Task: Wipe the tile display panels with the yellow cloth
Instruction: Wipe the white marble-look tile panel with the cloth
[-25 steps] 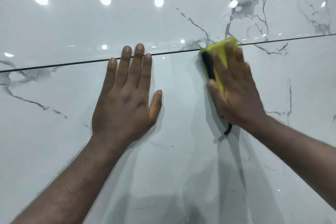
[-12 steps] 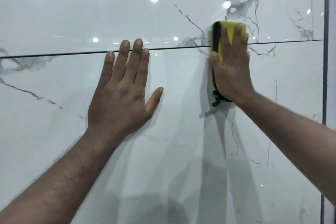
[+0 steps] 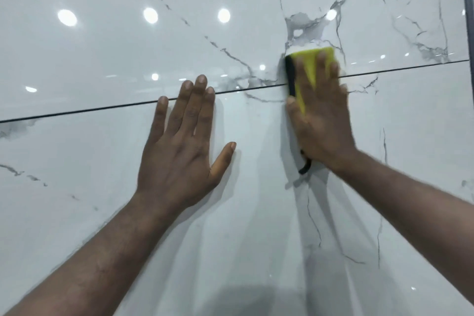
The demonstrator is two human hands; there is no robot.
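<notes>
Two glossy white marble-look tile panels fill the view, an upper panel (image 3: pixel 154 41) and a lower panel (image 3: pixel 77 174), split by a thin dark joint. My right hand (image 3: pixel 320 120) lies flat with straight fingers on the yellow cloth (image 3: pixel 306 67), pressing it against the tiles across the joint. The cloth has a black edge on its left and a black loop hanging below my palm. My left hand (image 3: pixel 182 146) rests flat on the lower panel, fingers spread, its fingertips reaching the joint.
A dark vertical frame strip (image 3: pixel 468 7) bounds the panels at the right edge. Ceiling lights reflect as bright spots on the upper panel. Grey veins run across both tiles.
My right hand slid the cloth upward over the joint onto the upper panel. The left hand stayed planted on the lower panel.
</notes>
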